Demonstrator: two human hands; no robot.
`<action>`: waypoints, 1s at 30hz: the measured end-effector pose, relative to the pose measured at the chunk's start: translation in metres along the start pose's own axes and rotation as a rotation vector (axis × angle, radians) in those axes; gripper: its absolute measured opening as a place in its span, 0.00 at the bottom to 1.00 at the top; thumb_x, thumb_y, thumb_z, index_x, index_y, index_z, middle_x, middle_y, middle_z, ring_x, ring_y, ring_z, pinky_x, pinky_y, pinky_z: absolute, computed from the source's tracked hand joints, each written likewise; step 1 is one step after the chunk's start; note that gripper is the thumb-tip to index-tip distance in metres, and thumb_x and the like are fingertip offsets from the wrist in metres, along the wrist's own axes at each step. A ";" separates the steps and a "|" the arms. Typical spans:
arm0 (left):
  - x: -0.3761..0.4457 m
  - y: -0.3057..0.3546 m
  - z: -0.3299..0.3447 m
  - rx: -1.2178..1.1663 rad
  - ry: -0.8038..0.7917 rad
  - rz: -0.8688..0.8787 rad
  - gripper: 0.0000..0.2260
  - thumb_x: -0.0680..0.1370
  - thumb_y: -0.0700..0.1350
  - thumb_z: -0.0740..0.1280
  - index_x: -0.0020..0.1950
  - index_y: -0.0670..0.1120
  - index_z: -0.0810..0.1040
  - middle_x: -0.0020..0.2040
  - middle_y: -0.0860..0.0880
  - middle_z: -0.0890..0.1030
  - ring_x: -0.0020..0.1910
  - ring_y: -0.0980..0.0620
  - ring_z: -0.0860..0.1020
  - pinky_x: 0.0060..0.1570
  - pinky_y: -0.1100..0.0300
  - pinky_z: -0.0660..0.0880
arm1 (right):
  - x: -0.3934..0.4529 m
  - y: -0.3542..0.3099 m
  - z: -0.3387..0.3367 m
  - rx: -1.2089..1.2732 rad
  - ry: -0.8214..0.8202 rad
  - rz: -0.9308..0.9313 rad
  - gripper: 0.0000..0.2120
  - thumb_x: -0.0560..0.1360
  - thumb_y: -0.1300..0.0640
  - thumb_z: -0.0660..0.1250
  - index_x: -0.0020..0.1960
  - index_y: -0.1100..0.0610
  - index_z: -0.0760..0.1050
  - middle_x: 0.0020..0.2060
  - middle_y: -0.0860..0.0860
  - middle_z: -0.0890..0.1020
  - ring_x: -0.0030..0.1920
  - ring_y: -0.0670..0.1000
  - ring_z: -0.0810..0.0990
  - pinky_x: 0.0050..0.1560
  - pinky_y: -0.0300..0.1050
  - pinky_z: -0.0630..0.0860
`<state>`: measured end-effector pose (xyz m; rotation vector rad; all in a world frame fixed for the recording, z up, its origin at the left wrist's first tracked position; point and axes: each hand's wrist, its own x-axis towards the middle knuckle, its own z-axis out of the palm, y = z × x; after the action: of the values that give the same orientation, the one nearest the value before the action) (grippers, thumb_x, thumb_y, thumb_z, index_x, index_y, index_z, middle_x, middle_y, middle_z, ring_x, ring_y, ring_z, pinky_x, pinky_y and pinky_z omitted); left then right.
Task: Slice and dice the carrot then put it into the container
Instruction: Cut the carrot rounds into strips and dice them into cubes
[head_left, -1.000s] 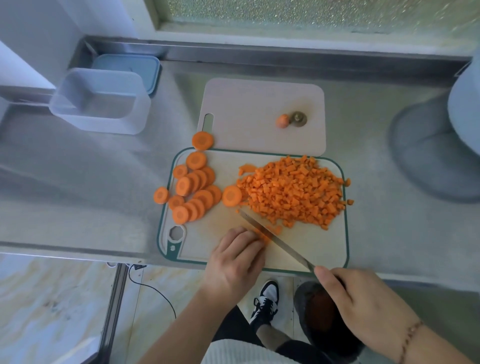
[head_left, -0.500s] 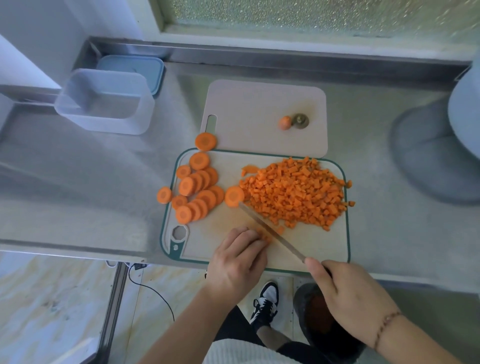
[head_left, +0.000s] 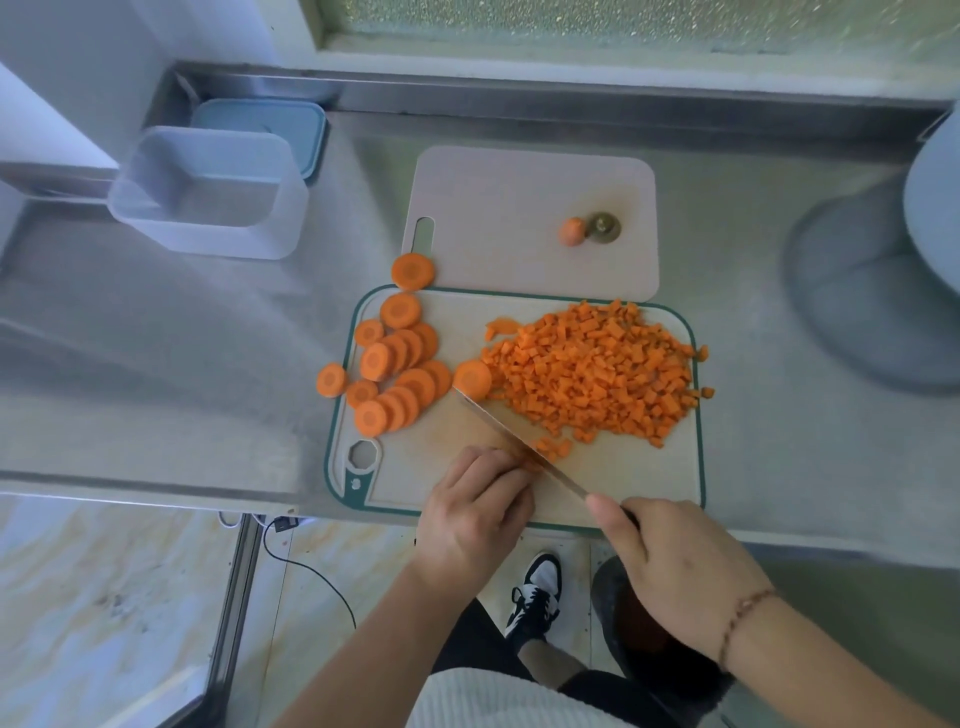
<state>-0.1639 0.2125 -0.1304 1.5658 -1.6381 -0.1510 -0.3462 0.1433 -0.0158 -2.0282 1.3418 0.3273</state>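
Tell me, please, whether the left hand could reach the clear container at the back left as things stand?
Probably yes. The left hand is now holding carrot down beside the knife, but bare counter lies between it and the clear container, with only loose carrot slices near the path.

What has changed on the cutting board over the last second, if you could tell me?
The right hand has slid the knife forward along the board, so its tip now reaches the lone carrot round beside the diced pile. The left hand still holds down the piece being cut. The slices and the container have not moved.
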 end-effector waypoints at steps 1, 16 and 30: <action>0.000 0.001 -0.001 0.000 0.011 -0.002 0.02 0.74 0.33 0.75 0.46 0.37 0.85 0.46 0.44 0.82 0.47 0.44 0.79 0.49 0.53 0.78 | -0.002 0.003 -0.002 0.025 0.012 0.002 0.33 0.73 0.30 0.38 0.33 0.53 0.70 0.24 0.49 0.72 0.27 0.48 0.73 0.34 0.48 0.76; 0.000 0.001 -0.003 -0.020 0.021 -0.012 0.02 0.75 0.34 0.75 0.46 0.37 0.85 0.48 0.44 0.83 0.51 0.45 0.81 0.51 0.51 0.80 | -0.004 -0.002 0.007 -0.020 -0.037 0.004 0.34 0.72 0.29 0.37 0.34 0.53 0.70 0.27 0.49 0.74 0.29 0.49 0.75 0.37 0.50 0.78; -0.007 -0.005 -0.006 -0.009 0.028 -0.008 0.01 0.76 0.35 0.74 0.45 0.38 0.85 0.47 0.45 0.84 0.48 0.46 0.81 0.49 0.49 0.80 | -0.013 -0.007 0.006 -0.005 -0.070 0.025 0.34 0.71 0.30 0.37 0.33 0.52 0.70 0.26 0.49 0.74 0.29 0.48 0.75 0.38 0.49 0.77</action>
<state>-0.1576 0.2203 -0.1326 1.5618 -1.6076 -0.1402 -0.3451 0.1579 -0.0105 -1.9872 1.3254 0.4101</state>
